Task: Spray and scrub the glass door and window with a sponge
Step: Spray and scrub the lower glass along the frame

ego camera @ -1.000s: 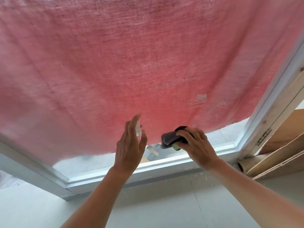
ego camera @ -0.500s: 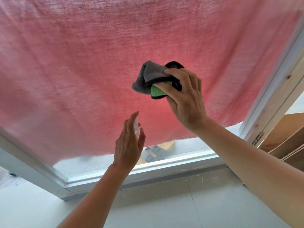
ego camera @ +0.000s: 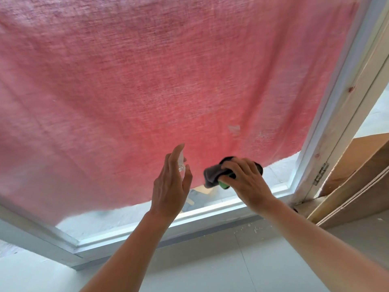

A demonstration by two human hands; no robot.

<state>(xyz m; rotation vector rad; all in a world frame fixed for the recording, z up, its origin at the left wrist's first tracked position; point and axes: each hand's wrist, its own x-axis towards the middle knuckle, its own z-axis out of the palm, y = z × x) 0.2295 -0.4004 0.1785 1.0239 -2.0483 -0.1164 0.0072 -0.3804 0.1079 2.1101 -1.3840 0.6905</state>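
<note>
Just right of the frame's centre bottom, the right hand (ego camera: 248,182) has its fingers curled over a sponge (ego camera: 212,175), dark grey with a green edge, and presses it against the glass (ego camera: 126,216) at the lower hem of the pink cloth (ego camera: 168,81). Just beside it to the left, the left hand (ego camera: 170,186) holds a small clear spray bottle (ego camera: 181,165) between thumb and fingers, forefinger raised along its top. Below both runs the white frame (ego camera: 210,216), and at the right edge a metal hinge (ego camera: 321,173) sits beside leaning wooden boards (ego camera: 357,175).
</note>
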